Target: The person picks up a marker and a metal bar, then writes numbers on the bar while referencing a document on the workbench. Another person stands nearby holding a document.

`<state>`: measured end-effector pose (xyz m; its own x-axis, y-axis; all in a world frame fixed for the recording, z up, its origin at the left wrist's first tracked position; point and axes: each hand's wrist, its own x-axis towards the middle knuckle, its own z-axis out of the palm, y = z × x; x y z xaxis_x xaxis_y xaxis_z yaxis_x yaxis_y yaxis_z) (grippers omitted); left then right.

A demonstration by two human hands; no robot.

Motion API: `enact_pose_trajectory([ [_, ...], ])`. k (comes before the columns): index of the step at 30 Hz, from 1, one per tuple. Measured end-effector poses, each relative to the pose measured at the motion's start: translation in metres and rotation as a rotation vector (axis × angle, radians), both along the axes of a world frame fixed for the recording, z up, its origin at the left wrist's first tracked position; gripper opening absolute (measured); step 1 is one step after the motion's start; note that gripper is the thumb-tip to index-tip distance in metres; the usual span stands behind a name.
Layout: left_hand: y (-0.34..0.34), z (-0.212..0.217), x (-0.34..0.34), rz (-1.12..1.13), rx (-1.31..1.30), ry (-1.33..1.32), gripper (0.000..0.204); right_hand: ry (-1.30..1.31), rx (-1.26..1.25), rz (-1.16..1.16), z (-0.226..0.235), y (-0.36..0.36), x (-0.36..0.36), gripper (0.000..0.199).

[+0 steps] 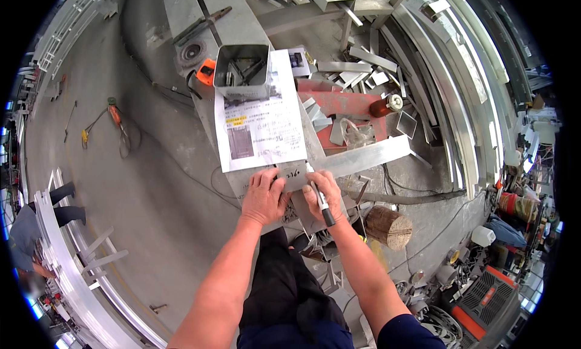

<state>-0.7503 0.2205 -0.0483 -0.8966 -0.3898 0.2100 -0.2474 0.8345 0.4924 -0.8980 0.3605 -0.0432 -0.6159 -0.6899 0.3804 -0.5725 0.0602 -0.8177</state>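
A flat silver metal bar [369, 158] lies across the narrow metal work surface, its right part jutting out past the edge. Dark handwritten marks show near its left end. My left hand [264, 198] grips that left end, fingers curled together over it. In my right hand [325, 195] is a black-and-white marker [324, 205], held like a pen, with its tip at the bar's upper edge just right of the marks. Right above the bar lies a printed paper sheet [266, 128] with pictures and handwriting. An open square metal box [243, 92] holding small dark parts weighs down its top.
An orange tape measure [206, 72] sits left of the box. Metal offcuts [363, 71] and a red plate [363, 107] with a brown bottle [382, 108] lie to the right. A wooden log piece [388, 227] stands below. Cables cross the floor; another person [30, 237] is far left.
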Motion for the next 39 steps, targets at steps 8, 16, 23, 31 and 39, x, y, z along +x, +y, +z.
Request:
enact_pose_trajectory([
  [8, -0.003, -0.003, -0.001, 0.007, 0.004, 0.016, 0.037, -0.134, 0.107, -0.075, 0.003, 0.003, -0.004, 0.029],
  [16, -0.002, -0.001, -0.002, 0.01, 0.008, 0.016, 0.038, 0.118, -0.025, -0.075, -0.002, -0.007, 0.002, 0.034],
  [23, -0.002, 0.0, -0.001, 0.007, 0.0, 0.006, 0.039, 0.208, -0.016, -0.092, -0.005, -0.007, 0.0, 0.033],
  [31, -0.002, 0.001, -0.002, 0.01, 0.004, -0.017, 0.039, 0.145, -0.023, -0.126, -0.005, -0.009, 0.002, 0.029],
  [39, -0.001, -0.002, -0.003, 0.011, -0.004, 0.004, 0.04, 0.156, -0.044, -0.135, -0.006, -0.01, 0.001, 0.027],
])
